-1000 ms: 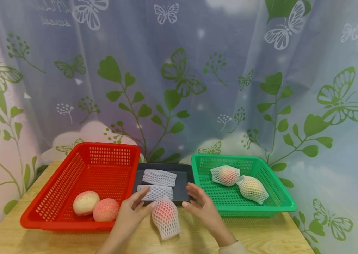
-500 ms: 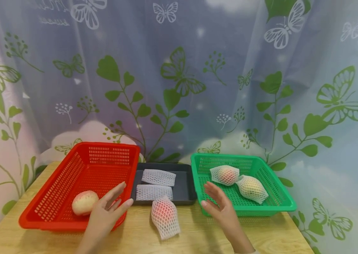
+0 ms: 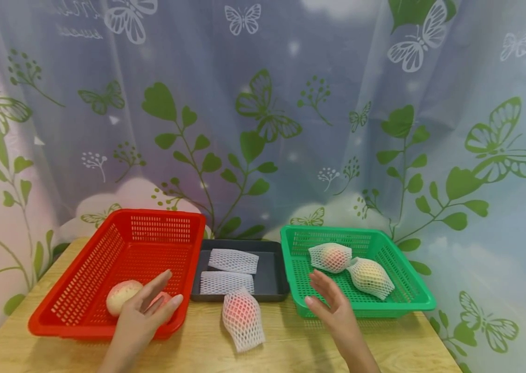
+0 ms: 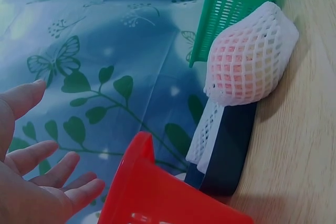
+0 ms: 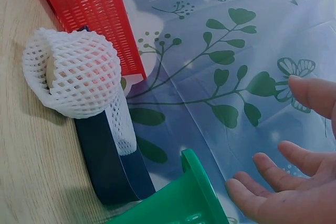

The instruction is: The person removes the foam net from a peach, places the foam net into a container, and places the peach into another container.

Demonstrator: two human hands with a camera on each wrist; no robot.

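Note:
My left hand hovers over the front right corner of the red basket, fingers spread and holding nothing. Beneath it in the head view, a pink peach is partly hidden, and a pale peach lies to its left. Between my hands, a peach in a white foam net lies on the wooden table against the front of the dark tray. My right hand, relaxed and bare of any object, hangs at the front left of the green basket.
Two flat foam nets lie in the dark tray. Inside the green basket are two net-wrapped peaches, one reddish and one yellowish. A patterned curtain hangs behind the table.
Both hands have drawn apart from around the net-wrapped peach, the left toward the red basket, the right toward the green one. The wrapped peach stays on the table.

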